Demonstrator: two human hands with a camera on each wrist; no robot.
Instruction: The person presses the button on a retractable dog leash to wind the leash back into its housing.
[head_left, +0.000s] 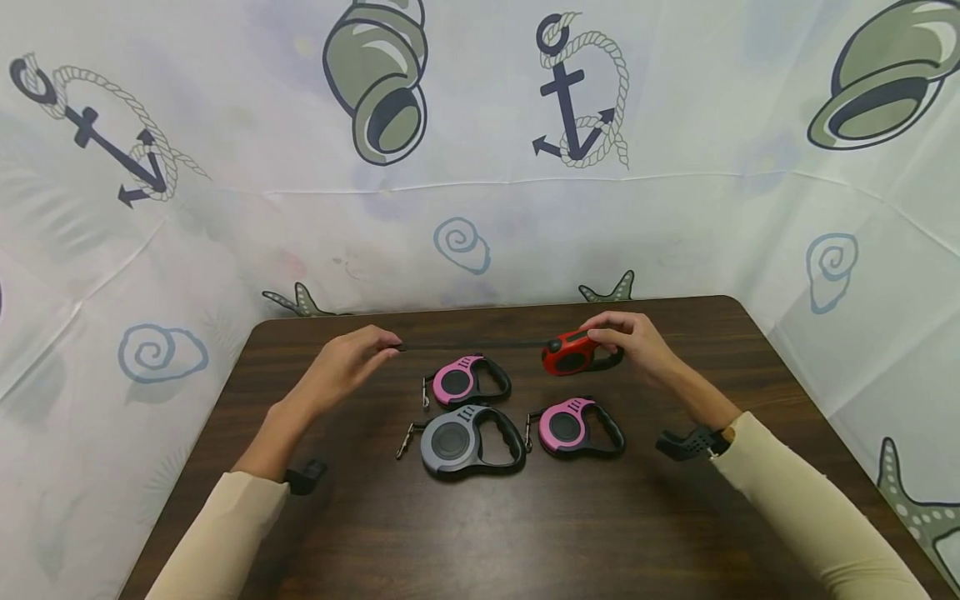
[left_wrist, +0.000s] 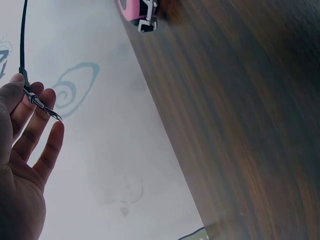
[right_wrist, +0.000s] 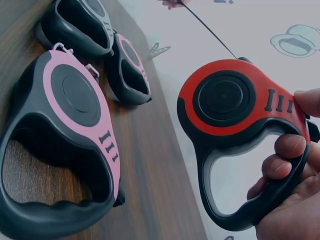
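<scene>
My right hand (head_left: 636,340) holds a red and black retractable dog leash (head_left: 567,356) above the far right of the table. In the right wrist view, its fingers curl through the loop of the black handle (right_wrist: 280,195). A thin black cord (head_left: 472,345) runs out of the leash, stretched straight across to the left. At the cord's other end, my left hand (head_left: 345,367) pinches it between thumb and fingertips. A metal clip (left_wrist: 42,104) hangs off that end beside the fingers, seen in the left wrist view.
Below the cord, a pink leash (head_left: 455,382), a larger grey leash (head_left: 452,442) and a second pink leash (head_left: 565,427) lie on the dark wood table (head_left: 525,542). Their metal clips point left. A patterned white cloth (head_left: 487,108) hangs behind the table.
</scene>
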